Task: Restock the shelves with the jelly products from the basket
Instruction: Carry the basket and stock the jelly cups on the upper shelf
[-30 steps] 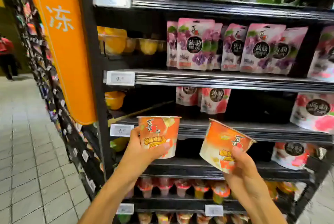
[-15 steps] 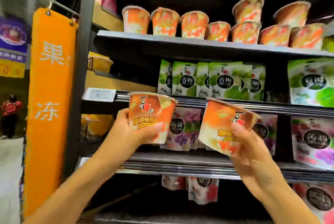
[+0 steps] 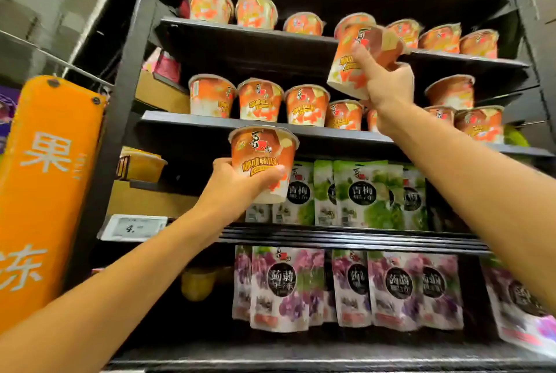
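Observation:
My left hand (image 3: 237,184) grips an orange jelly cup (image 3: 263,158) upright in front of the shelf edge (image 3: 210,122) that carries a row of matching cups (image 3: 260,100). My right hand (image 3: 386,86) holds a second orange jelly cup (image 3: 358,53), tilted, raised to the higher shelf (image 3: 240,30) where more of the same cups (image 3: 304,24) stand. That cup sits in a gap between the shelved cups. The basket is out of view.
Green jelly pouches (image 3: 361,195) hang below the cup shelves, and purple pouches (image 3: 282,285) hang under those. An orange hanging sign (image 3: 45,180) runs along the left of the black rack. A price tag (image 3: 134,226) sits on a shelf edge at left.
The view has tilted upward to the cup shelves. My right hand has risen with its cup to the higher shelf. My left hand stays lower with its cup.

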Demonstrator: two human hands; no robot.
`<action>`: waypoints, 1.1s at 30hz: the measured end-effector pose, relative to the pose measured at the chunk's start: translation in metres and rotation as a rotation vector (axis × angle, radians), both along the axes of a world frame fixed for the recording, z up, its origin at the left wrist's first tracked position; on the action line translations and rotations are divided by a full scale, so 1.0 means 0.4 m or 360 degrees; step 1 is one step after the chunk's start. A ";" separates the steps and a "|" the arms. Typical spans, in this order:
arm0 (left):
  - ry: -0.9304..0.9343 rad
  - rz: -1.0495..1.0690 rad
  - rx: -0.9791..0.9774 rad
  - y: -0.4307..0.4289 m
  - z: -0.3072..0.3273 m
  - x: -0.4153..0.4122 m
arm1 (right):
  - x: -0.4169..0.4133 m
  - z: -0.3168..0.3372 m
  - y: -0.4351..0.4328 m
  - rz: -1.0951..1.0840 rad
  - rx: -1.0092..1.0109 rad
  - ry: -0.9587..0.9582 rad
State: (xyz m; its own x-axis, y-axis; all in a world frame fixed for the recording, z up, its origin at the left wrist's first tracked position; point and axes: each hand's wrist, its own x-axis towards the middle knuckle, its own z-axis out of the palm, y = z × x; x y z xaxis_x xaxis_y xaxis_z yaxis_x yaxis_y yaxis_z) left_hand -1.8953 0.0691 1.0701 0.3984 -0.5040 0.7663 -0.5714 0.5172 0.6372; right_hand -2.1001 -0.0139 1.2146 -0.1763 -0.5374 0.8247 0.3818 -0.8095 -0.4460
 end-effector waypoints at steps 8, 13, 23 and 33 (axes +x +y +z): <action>0.0002 -0.0008 -0.0017 -0.085 0.033 0.071 | 0.079 0.177 -0.120 -0.0292 0.0144 0.0133; -0.0017 0.0028 -0.0027 -0.102 0.043 0.102 | 0.121 0.220 -0.195 -0.0514 0.0187 0.0303; -0.0107 -0.0110 -0.0018 -0.126 0.040 0.090 | 0.161 0.267 -0.270 -0.0832 0.0249 0.0650; -0.0096 -0.0085 -0.0079 -0.088 0.113 0.053 | 0.147 0.104 -0.281 -0.1505 -0.0497 0.0248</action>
